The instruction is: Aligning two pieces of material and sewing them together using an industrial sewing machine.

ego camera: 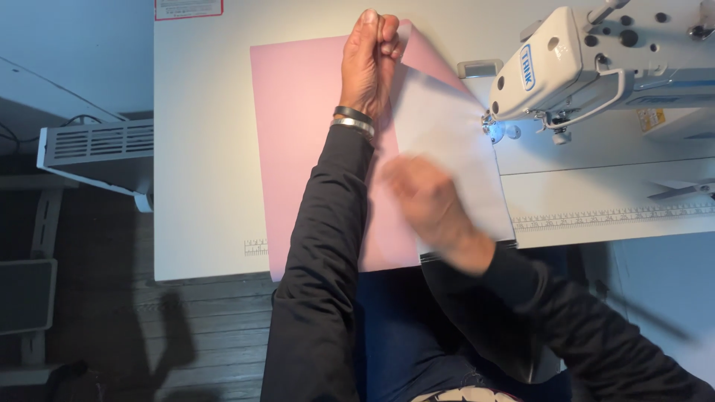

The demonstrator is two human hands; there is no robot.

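Note:
A large pink sheet (pixel 298 134) lies flat on the white sewing table (pixel 201 149). Its right part is folded over, showing a paler underside (pixel 447 134). My left hand (pixel 370 59) is closed on the far corner of the folded flap, with two bracelets on the wrist. My right hand (pixel 424 201) is blurred with motion and rests flat on the folded part, near the table's front edge. Both arms wear dark sleeves.
A white sewing machine (pixel 588 59) stands at the right, its needle area lit just beside the fold. Scissors (pixel 681 190) lie at the far right. A ruler strip (pixel 611 217) runs along the table's front. A white heater (pixel 97 152) sits to the left on the dark wooden floor.

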